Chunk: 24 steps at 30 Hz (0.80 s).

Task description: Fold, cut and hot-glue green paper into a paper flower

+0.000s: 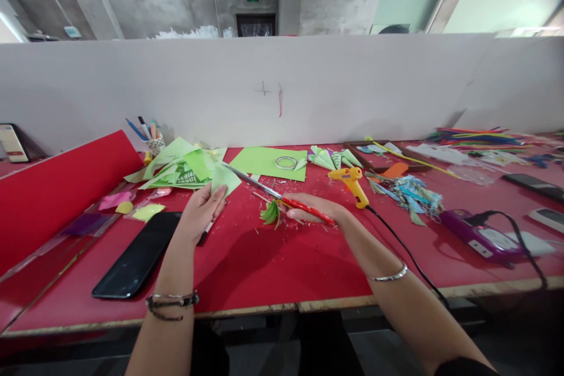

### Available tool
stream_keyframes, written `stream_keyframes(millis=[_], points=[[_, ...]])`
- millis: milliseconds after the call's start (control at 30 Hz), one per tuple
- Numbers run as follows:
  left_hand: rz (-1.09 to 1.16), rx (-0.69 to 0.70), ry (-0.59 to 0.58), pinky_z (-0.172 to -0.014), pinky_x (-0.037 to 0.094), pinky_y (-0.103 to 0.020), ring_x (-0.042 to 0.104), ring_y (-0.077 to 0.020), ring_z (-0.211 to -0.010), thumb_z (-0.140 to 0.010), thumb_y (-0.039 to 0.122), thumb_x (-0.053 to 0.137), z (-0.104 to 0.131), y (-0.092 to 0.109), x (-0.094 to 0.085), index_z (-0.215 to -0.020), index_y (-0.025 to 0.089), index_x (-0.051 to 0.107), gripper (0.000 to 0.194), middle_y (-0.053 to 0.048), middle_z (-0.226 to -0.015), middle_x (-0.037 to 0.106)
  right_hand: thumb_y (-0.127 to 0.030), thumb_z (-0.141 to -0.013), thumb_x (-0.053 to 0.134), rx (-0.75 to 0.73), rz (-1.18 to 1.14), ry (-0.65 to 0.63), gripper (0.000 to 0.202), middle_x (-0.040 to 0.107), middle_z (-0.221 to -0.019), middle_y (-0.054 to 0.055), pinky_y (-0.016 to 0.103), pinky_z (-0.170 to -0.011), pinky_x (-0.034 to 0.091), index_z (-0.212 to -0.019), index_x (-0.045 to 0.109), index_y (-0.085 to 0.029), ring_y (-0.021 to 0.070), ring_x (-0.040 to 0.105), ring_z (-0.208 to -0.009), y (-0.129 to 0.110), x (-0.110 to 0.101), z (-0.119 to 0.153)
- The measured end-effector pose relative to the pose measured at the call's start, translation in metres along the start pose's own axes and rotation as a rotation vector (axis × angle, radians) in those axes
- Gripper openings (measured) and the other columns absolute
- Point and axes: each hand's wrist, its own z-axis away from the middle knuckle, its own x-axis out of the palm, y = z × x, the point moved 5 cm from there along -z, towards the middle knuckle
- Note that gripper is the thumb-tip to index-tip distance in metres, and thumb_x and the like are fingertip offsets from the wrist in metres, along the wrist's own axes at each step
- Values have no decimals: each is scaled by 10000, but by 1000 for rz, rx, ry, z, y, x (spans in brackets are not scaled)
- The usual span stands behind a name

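Note:
My left hand (203,211) pinches a pale green piece of paper (225,181) between thumb and fingers, at the front of a heap of green paper scraps (180,167). My right hand (311,209) is closed around red-handled scissors (304,207). Their long silver blade points up and left, its tip close to the upper edge of the held paper. Just left of my right fingers is a small fringed green paper piece (270,213); I cannot tell if it lies on the table or touches the hand. Beneath my left fingers, a dark pen (203,237) is partly hidden.
A yellow glue gun (352,182) with a black cord lies right of my right hand. A black phone (136,255) is beside my left forearm. Green paper (264,161) bears a tape ring (286,163). A purple power strip (482,238) sits right. Paper bits litter the red table (264,273).

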Motion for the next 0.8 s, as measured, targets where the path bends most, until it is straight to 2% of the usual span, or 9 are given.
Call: stream_keyframes(millis=[100,233,467,800], points=[[35,-14,52,-353,207,-145,254,-42,-344,-820,341,420,0,1,-1,-602,176,370,278,76,-390,300,-552,-797,344,14,-6,2,420,472,-727,9,223,-561,368,-801,450,-146,93,430,-635,1,0,0],[-16,-32,119,-355,225,-136,265,-37,-336,-819,329,428,1,3,-2,-598,173,368,277,80,-395,296,-552,-786,369,102,18,22,416,467,-690,-1,211,-529,352,-769,454,-145,89,430,-608,5,-1,-1],[-170,14,61,-354,212,-150,263,-44,-336,-832,374,392,0,6,-4,-561,172,355,340,70,-370,302,-574,-766,376,194,52,75,449,425,-588,-28,193,-467,300,-701,481,-143,72,396,-532,13,0,-5],[-108,7,38,-346,215,-166,260,-51,-316,-830,356,401,-1,7,-4,-539,179,349,345,64,-350,304,-534,-760,413,247,56,143,429,419,-533,-34,190,-441,256,-628,500,-136,55,352,-485,10,-3,-6]])
